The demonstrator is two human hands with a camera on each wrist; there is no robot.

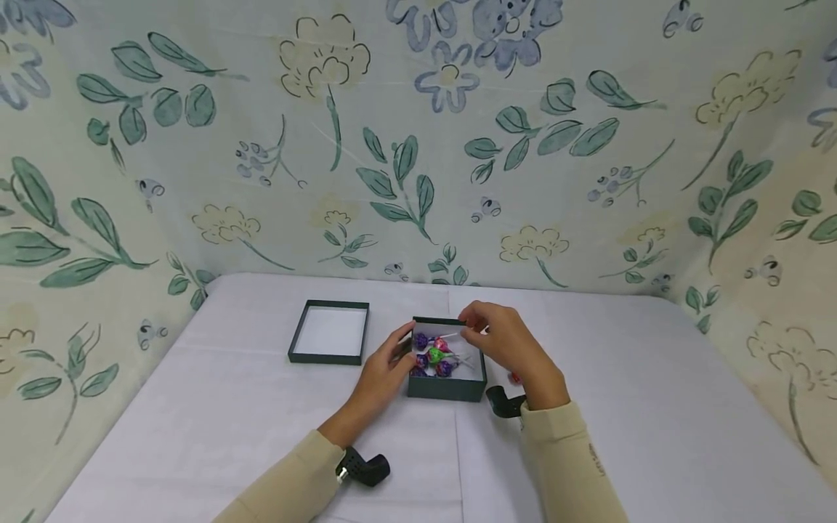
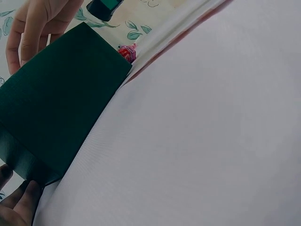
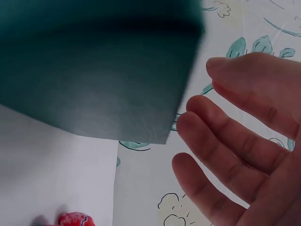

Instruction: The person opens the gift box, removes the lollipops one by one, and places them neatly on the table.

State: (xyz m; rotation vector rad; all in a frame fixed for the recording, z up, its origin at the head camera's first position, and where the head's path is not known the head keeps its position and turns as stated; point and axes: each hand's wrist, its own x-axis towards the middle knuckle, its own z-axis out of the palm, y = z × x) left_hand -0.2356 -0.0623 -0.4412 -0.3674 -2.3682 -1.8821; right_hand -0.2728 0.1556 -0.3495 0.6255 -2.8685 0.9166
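A dark green box (image 1: pixel 447 389) stands on the white-covered table with several wrapped lollipops (image 1: pixel 435 355) inside, in purple, green and pink-red. My left hand (image 1: pixel 387 361) grips the box's left side, thumb at the rim; in the left wrist view its fingers (image 2: pixel 29 195) lie against the box's side. At the back right corner, my right hand (image 1: pixel 500 335) hangs over the rim, fingers bent. The right wrist view shows those fingers (image 3: pixel 230 160) loosely curved beside the box wall (image 3: pixel 103 89), with nothing between them. Lollipop sticks point right, toward this hand.
Left of the box lies its shallow lid (image 1: pixel 327 361), white inside face up. A red-wrapped lollipop (image 1: pixel 514 378) rests on the table right of the box, partly hidden by the right wrist. Floral cloth (image 1: pixel 405 240) hangs behind the table.
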